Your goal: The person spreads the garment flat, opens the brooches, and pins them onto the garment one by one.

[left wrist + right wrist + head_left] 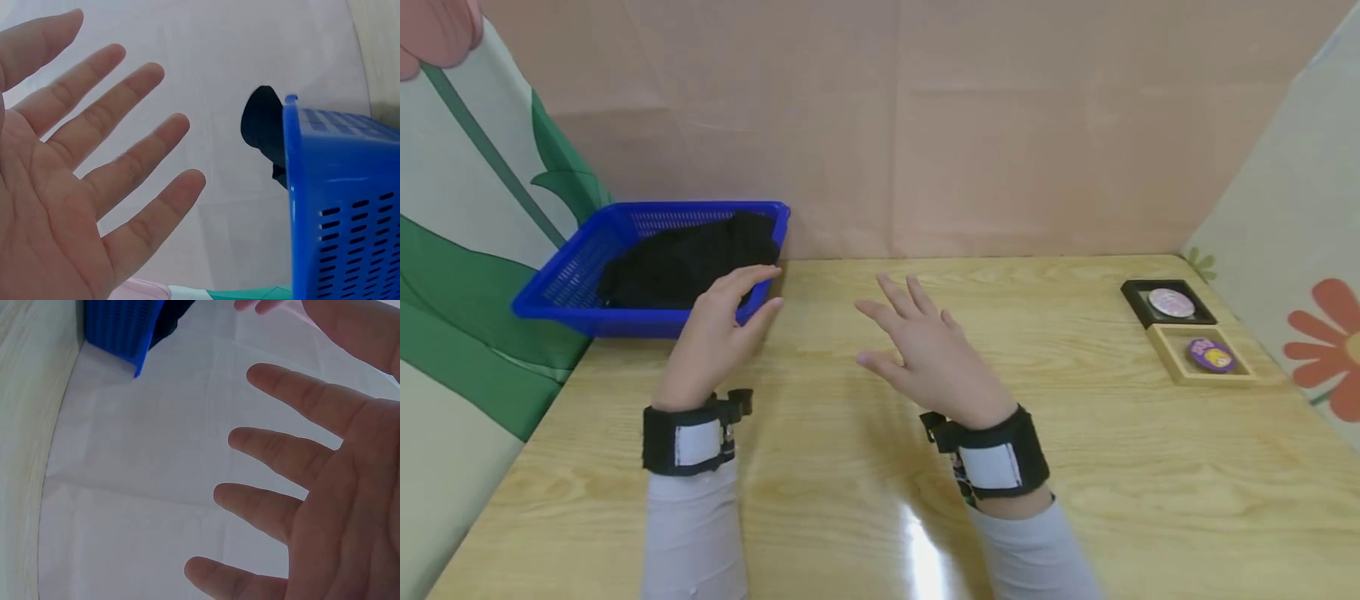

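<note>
A blue plastic basket (625, 321) with slotted walls stands at the back left of the table, and a bunched black cloth (688, 258) lies inside it. My left hand (718, 333) hovers by the basket's front right corner, fingers extended and holding nothing. In the left wrist view its fingers (134, 165) are spread, apart from the basket (337, 169); a bit of the black cloth (264, 122) pokes above the rim. Over the middle of the table is my right hand (932, 354), fingers spread and nothing in it. The right wrist view shows its open palm (344, 500).
At the right of the wooden table (850, 467), a black square frame (1138, 308) holds a pale round badge (1171, 302). Touching it in front, a light wooden tray (1176, 371) holds a purple round badge (1212, 355). A pinkish cloth backdrop (925, 133) rises behind the table.
</note>
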`<state>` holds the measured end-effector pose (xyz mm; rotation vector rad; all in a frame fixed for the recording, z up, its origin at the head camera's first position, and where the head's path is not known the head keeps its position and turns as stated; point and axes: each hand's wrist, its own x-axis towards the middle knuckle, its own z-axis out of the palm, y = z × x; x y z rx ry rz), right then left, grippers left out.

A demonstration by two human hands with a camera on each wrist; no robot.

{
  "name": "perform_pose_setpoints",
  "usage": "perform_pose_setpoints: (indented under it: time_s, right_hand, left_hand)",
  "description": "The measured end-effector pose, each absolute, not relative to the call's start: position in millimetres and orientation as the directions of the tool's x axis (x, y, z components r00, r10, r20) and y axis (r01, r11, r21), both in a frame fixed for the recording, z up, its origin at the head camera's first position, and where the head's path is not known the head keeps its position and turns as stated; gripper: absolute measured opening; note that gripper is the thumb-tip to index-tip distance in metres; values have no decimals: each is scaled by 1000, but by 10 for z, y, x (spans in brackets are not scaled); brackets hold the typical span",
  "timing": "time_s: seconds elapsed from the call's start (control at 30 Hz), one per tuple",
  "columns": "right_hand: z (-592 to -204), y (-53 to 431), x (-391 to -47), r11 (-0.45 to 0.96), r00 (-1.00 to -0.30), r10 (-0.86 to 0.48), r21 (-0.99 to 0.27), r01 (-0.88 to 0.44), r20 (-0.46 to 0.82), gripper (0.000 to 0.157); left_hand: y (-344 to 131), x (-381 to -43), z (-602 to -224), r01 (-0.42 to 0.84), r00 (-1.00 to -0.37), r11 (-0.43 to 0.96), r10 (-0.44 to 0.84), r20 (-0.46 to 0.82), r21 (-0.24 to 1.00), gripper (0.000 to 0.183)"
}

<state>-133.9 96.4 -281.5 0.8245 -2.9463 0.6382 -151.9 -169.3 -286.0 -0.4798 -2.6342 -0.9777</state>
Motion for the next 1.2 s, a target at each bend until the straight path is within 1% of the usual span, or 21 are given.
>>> perform_pose_setpoints:
  time_s: [0.3, 0.47, 0.6, 0.77, 0.9, 1.07, 1.2]
  right_hand:
    - [-2969, 821, -1436, 718, -814, -559, -397, -572, 160, 60]
    - [-3054, 698, -1532, 659, -763, -619, -405, -634, 186, 59]
    - [-3061, 559, -1627, 628, -727, -655, -385, -676, 208, 59]
    - [-3042, 413, -1702, 628, -710, -678, -352, -694, 190, 58]
    - [-3042, 308, -1741, 610, -691, -702, -355, -708, 173, 58]
    - [-3067, 245, -1745, 621, -701, -700, -368, -692, 138, 58]
    - [-3087, 204, -1748, 616, -691, -712, -358, -702, 129, 60]
  left_hand:
    - [-1828, -1625, -2994, 370, -913, 708, 159, 375, 601, 39]
    - [-1912, -1631, -3013, 364, -913, 707, 141, 384, 606, 39]
    - [-1987, -1651, -3017, 358, -911, 721, 131, 391, 593, 39]
    - [-2075, -1727, -2998, 361, -909, 736, 141, 391, 572, 37]
    - [-2151, -1745, -2946, 326, -921, 765, 123, 370, 556, 36]
    - [-2199, -1780, -2885, 287, -944, 799, 141, 299, 529, 40]
    - [-2249, -1829, -2806, 287, -942, 826, 154, 297, 485, 40]
